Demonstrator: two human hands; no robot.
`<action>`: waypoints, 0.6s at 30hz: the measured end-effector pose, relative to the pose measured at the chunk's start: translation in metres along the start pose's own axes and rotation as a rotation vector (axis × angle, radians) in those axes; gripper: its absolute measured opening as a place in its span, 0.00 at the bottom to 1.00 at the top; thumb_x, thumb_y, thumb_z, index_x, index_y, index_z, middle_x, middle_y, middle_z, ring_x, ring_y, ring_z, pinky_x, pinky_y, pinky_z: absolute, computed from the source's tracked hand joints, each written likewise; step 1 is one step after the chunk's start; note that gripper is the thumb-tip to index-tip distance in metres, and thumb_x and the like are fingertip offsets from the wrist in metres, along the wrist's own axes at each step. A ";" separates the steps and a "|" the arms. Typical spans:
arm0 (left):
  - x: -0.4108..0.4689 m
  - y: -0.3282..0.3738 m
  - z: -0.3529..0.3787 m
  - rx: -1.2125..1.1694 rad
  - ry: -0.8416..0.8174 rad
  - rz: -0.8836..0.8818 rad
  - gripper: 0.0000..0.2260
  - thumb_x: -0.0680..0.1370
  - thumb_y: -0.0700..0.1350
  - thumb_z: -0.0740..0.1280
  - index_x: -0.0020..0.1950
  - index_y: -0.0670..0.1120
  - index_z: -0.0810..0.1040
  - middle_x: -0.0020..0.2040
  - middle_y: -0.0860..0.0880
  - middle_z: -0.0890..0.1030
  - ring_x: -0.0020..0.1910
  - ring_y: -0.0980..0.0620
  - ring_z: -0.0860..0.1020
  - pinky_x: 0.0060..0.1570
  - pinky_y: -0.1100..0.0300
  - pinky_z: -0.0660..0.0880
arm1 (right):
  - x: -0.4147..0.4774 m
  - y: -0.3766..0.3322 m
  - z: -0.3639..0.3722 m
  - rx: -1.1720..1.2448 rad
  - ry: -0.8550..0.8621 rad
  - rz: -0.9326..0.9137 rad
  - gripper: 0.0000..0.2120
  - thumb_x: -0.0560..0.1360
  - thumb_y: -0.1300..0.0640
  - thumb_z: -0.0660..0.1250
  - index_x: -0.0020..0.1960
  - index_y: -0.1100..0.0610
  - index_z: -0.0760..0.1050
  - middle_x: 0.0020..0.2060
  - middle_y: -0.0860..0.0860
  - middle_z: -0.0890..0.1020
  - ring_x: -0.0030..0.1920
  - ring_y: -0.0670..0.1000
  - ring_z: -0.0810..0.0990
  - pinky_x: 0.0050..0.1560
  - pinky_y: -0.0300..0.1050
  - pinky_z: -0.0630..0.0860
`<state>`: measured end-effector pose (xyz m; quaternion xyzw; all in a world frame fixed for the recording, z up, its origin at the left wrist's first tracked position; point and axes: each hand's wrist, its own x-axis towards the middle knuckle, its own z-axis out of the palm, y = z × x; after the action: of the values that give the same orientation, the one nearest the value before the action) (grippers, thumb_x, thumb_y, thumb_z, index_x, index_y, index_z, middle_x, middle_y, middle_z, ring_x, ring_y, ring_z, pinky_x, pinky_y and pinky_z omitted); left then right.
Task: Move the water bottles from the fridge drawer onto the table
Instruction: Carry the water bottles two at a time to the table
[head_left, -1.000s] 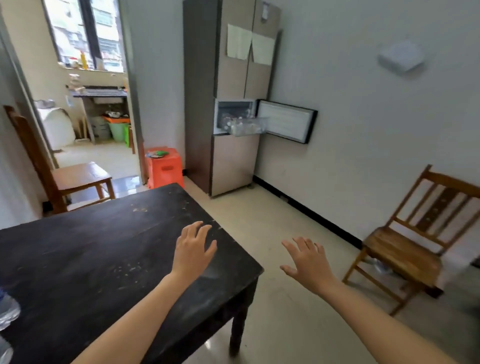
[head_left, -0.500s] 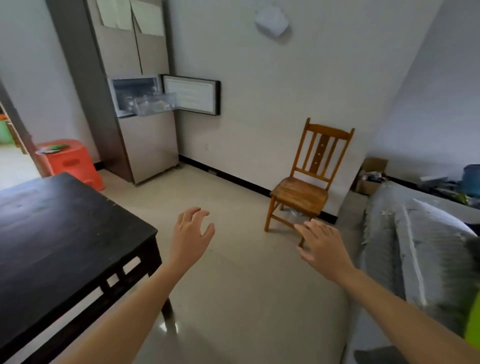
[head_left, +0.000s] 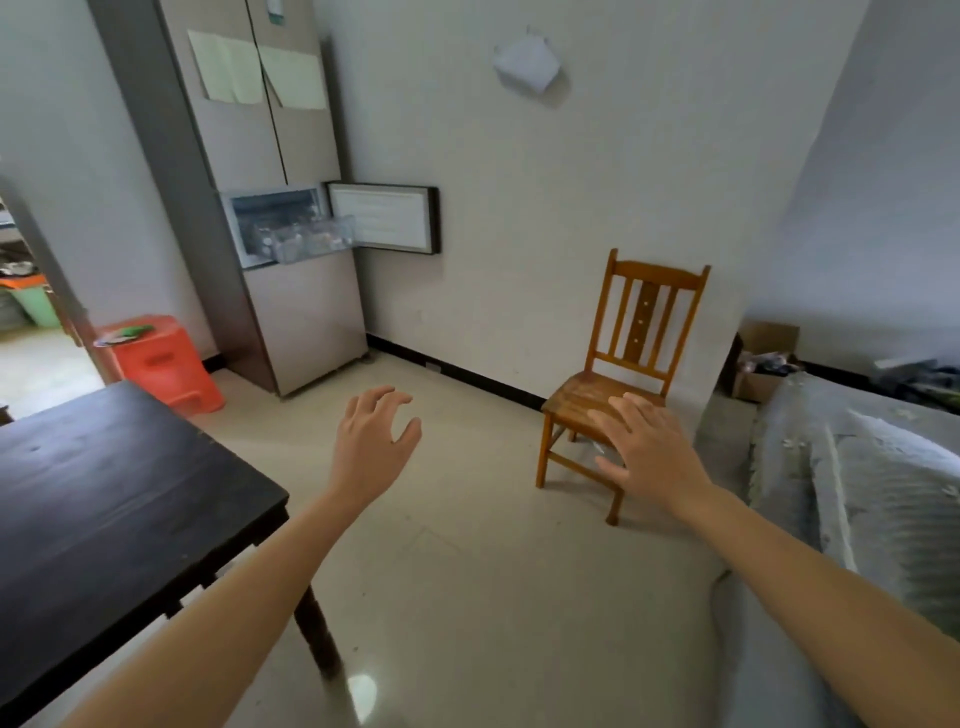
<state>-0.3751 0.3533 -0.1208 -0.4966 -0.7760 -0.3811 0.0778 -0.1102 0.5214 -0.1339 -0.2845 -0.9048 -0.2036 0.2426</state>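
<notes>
The tall grey fridge (head_left: 291, 306) stands across the room at upper left, its small middle door (head_left: 387, 218) swung open to the right. A clear drawer (head_left: 311, 240) is pulled out of it, with several water bottles (head_left: 293, 241) dimly visible inside. The dark wooden table (head_left: 114, 499) fills the lower left. My left hand (head_left: 371, 449) is held out over the floor, past the table's corner, fingers curled apart and empty. My right hand (head_left: 649, 452) is spread open and empty, in front of the chair. Both hands are far from the fridge.
A wooden chair (head_left: 618, 384) stands against the right wall. An orange plastic stool (head_left: 161, 364) sits left of the fridge beside a doorway. A grey covered sofa (head_left: 872, 488) lies at the right, with a cardboard box (head_left: 763, 358) behind it. Tiled floor stretches between table and fridge.
The view has swung right, away from the table; the bottles at its near left edge have left the frame. Both empty hands moved off the tabletop over the floor, and the fridge looks closer.
</notes>
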 end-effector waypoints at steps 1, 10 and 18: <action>0.009 -0.002 0.004 -0.004 0.003 -0.006 0.15 0.76 0.42 0.66 0.61 0.39 0.75 0.62 0.41 0.74 0.63 0.42 0.68 0.62 0.52 0.65 | 0.011 0.006 0.004 0.003 -0.001 -0.010 0.27 0.58 0.52 0.80 0.55 0.58 0.78 0.51 0.59 0.81 0.53 0.62 0.80 0.45 0.58 0.78; 0.115 -0.009 0.070 -0.049 -0.059 -0.100 0.14 0.77 0.43 0.64 0.60 0.40 0.75 0.61 0.42 0.74 0.62 0.44 0.69 0.61 0.54 0.64 | 0.092 0.076 0.053 -0.043 -0.108 -0.129 0.36 0.56 0.44 0.79 0.59 0.53 0.67 0.52 0.54 0.81 0.53 0.57 0.81 0.47 0.52 0.79; 0.190 0.024 0.153 -0.068 -0.066 -0.086 0.13 0.77 0.43 0.64 0.60 0.40 0.75 0.61 0.43 0.74 0.63 0.45 0.69 0.59 0.58 0.63 | 0.124 0.154 0.117 -0.024 -0.166 -0.114 0.36 0.57 0.44 0.79 0.59 0.52 0.70 0.53 0.53 0.81 0.53 0.57 0.82 0.47 0.53 0.79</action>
<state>-0.4098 0.5958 -0.1208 -0.4774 -0.7853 -0.3936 0.0190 -0.1432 0.7482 -0.1230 -0.2514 -0.9341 -0.2034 0.1512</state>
